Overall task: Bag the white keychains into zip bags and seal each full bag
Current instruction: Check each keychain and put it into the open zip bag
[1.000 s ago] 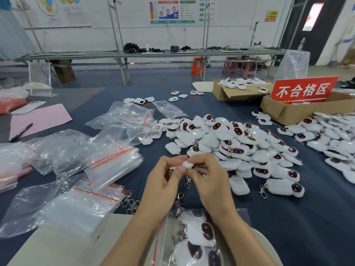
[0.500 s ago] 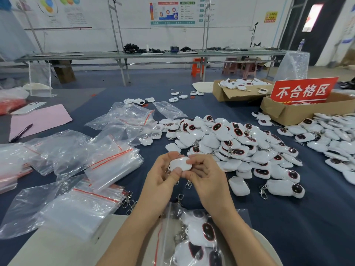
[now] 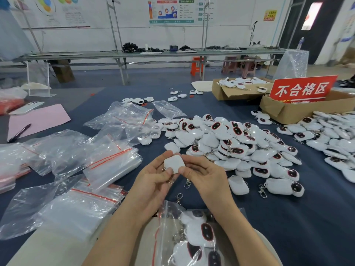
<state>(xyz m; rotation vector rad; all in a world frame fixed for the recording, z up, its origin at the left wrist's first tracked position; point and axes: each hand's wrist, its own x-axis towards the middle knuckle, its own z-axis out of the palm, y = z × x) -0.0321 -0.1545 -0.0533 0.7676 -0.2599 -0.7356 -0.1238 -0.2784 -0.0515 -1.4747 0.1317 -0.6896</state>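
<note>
While a part-filled zip bag (image 3: 192,237) lies below, left hand (image 3: 153,182) and right hand (image 3: 206,179) fingers (image 3: 183,170) pinching white keychain (image 3: 173,163)

We stand on a factory packing floor. Our blue-covered bench (image 3: 288,217) carries heaps of white keychains (image 3: 230,143) and stacks of zip bags (image 3: 107,166). Cardboard boxes (image 3: 292,114) bear a red sign (image 3: 301,89), a long steel bench (image 3: 153,53) lines the wall, and charts (image 3: 171,10) hang above.

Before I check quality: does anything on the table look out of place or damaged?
No damage shows. A few stray keychains lie apart from the pile, farther back, and crumpled bags cover some keychains at its left edge. The keychain pinched by the left hand and right hand looks whole.
</note>
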